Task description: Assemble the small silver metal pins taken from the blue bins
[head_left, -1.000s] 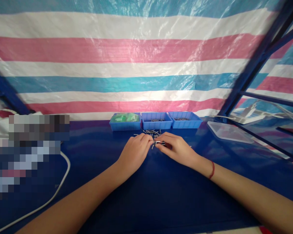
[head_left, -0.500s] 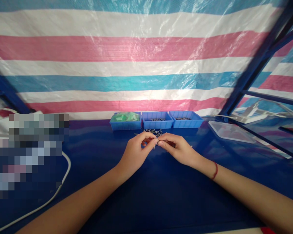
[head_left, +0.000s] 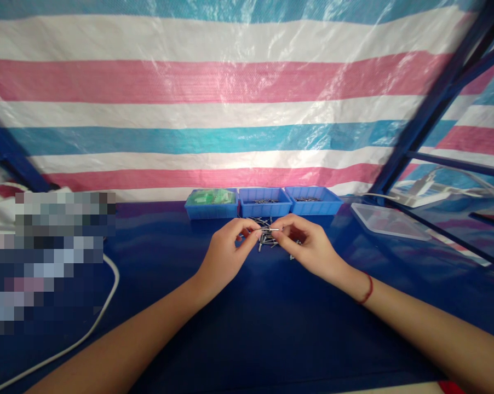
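Between my two hands, a thin silver metal pin (head_left: 274, 229) lies almost level above the table. My right hand (head_left: 304, 241) pinches it between thumb and index finger. Thumb and fingertips of my left hand (head_left: 230, 246) are pressed together at its left end; whatever they grip there is too small to make out. Under and behind the fingers spreads a loose pile of similar metal pins (head_left: 266, 239), partly hidden by the hands. A few more pins show beneath my right palm.
Behind the pile, three blue bins stand in a row: the left bin (head_left: 212, 212) holds green packets, the middle bin (head_left: 265, 208) and right bin (head_left: 317, 207) metal pins. A clear plastic lid (head_left: 389, 221) lies right. A white cable (head_left: 111, 279) curves along the left, beside a blurred-out area.
My hands have drawn slightly apart, my right hand shifting a little right. The pin now shows between the fingertips, and more of the pile is visible below.
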Demonstrator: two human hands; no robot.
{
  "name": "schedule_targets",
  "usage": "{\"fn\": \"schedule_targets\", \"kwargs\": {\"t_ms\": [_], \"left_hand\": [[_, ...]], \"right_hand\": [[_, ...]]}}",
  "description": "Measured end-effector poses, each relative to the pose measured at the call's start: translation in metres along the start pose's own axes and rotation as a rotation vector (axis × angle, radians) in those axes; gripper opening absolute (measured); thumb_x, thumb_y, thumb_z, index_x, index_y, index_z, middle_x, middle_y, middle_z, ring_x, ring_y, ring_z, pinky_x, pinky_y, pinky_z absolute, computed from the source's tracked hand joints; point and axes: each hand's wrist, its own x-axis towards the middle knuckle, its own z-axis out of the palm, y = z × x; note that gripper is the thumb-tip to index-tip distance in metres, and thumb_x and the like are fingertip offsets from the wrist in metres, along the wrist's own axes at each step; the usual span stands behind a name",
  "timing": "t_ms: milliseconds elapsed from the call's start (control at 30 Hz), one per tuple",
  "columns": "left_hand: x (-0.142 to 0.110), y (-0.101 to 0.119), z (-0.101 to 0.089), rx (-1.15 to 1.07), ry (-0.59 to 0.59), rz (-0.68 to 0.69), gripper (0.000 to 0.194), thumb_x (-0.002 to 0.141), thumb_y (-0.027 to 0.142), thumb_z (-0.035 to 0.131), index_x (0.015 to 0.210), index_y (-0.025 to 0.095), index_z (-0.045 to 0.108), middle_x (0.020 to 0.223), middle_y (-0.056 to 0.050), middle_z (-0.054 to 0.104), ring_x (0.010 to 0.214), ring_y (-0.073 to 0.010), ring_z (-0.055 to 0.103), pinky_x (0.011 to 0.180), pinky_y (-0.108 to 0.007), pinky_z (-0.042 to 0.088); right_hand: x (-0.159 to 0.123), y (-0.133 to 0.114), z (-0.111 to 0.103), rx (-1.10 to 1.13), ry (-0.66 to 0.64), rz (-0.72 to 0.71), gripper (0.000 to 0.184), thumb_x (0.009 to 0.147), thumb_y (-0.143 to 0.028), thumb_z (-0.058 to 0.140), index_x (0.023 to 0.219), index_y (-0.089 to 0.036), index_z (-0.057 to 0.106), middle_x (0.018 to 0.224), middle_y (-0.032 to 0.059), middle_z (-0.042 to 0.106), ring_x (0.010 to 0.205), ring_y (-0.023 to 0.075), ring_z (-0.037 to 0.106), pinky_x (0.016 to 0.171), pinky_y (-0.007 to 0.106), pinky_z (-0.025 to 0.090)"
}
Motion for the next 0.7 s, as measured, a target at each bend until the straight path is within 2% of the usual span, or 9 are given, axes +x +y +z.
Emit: {"fn": "schedule_targets", "kwargs": {"t_ms": [133,233,300,367,467,533,633,700], "left_hand": [[0.000,-0.001,0.000,0.007,-0.048,0.039,0.010,0.085,0.026,0.053,0.084,0.019,0.061,0.081,0.000,0.064,0.075,-0.0115,0.059,0.071,-0.023,0.046],[0.001,0.000,0.001,0.026,-0.067,0.059,0.013,0.086,0.027,0.051,0.089,0.020,0.060,0.084,-0.001,0.064,0.078,-0.0121,0.059,0.074,-0.024,0.046],[0.000,-0.001,0.002,0.053,-0.053,0.007,0.021,0.085,0.028,0.052,0.104,0.020,0.056,0.090,-0.001,0.064,0.077,-0.0123,0.059,0.073,-0.025,0.046],[0.000,-0.001,0.003,0.120,-0.082,-0.048,0.029,0.084,0.030,0.053,0.112,0.020,0.051,0.090,-0.002,0.064,0.074,-0.0130,0.059,0.070,-0.026,0.046],[-0.002,-0.003,0.004,0.308,-0.229,-0.037,0.021,0.085,0.036,0.050,0.092,0.019,0.061,0.084,-0.002,0.064,0.077,-0.0168,0.060,0.070,-0.029,0.045],[-0.003,-0.005,0.006,0.426,-0.299,-0.017,0.029,0.085,0.042,0.047,0.082,0.019,0.063,0.083,-0.004,0.063,0.080,-0.0199,0.060,0.072,-0.031,0.044],[-0.002,-0.007,0.011,0.523,-0.325,-0.029,0.033,0.083,0.047,0.049,0.085,0.018,0.065,0.086,-0.006,0.062,0.081,-0.0221,0.060,0.070,-0.032,0.044],[-0.001,-0.008,0.014,0.554,-0.336,-0.043,0.029,0.083,0.043,0.050,0.087,0.019,0.065,0.088,-0.006,0.062,0.082,-0.0220,0.060,0.070,-0.032,0.043]], "right_hand": [[-0.001,-0.005,-0.006,-0.173,-0.019,-0.315,0.007,0.082,-0.020,0.056,0.086,-0.018,0.061,0.080,0.0039,0.062,0.058,0.0091,0.050,0.052,0.022,0.042],[0.001,-0.005,-0.010,-0.267,-0.039,-0.391,0.007,0.083,-0.020,0.055,0.082,-0.017,0.060,0.076,0.0038,0.062,0.062,0.0105,0.052,0.056,0.023,0.043],[0.006,-0.001,-0.014,-0.323,-0.004,-0.349,0.011,0.085,-0.022,0.052,0.080,-0.017,0.061,0.075,0.0037,0.062,0.060,0.0108,0.052,0.056,0.024,0.042],[0.013,0.007,-0.021,-0.392,0.099,-0.262,0.015,0.085,-0.027,0.051,0.079,-0.017,0.061,0.073,0.0037,0.062,0.058,0.0112,0.051,0.056,0.025,0.042],[0.025,0.028,-0.040,-0.518,0.313,-0.091,0.021,0.086,-0.034,0.050,0.084,-0.017,0.062,0.073,0.0048,0.063,0.056,0.0129,0.051,0.058,0.027,0.042],[0.033,0.047,-0.055,-0.614,0.439,-0.004,0.026,0.086,-0.038,0.048,0.086,-0.017,0.063,0.076,0.0066,0.064,0.058,0.0149,0.053,0.060,0.029,0.043],[0.039,0.073,-0.069,-0.764,0.452,0.091,0.036,0.083,-0.043,0.049,0.099,-0.013,0.062,0.080,0.0100,0.063,0.068,0.0206,0.056,0.064,0.032,0.042],[0.040,0.083,-0.071,-0.797,0.426,0.146,0.044,0.082,-0.045,0.050,0.108,-0.011,0.058,0.080,0.0112,0.062,0.074,0.0238,0.057,0.064,0.033,0.042]]}}
